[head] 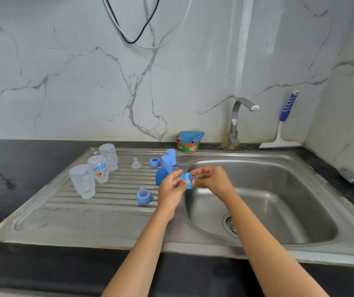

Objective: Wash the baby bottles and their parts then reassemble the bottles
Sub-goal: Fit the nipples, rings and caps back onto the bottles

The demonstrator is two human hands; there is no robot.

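Washing judged done; reassembly begun. Bottles (99,169): 3, inverted near the drainboard's (64,211) left edge, nothing fitted. Collars: 3. The fitted collar (144,197), teat seated, stands at the front edge; the loose collar (155,162) near the back edge; the held collar (188,181) over the basin's (279,189) left rim, pinched by the left hand (171,187), while the right hand (211,181) grips the held teat (192,178). Teats: 3, counting the loose teat (136,163). Caps (167,163): 3, by the rim. Outstanding: last teat, screwing on, capping.

basin (279,189): open | drainboard (64,211) rear: bottles (99,168), caps (167,162)
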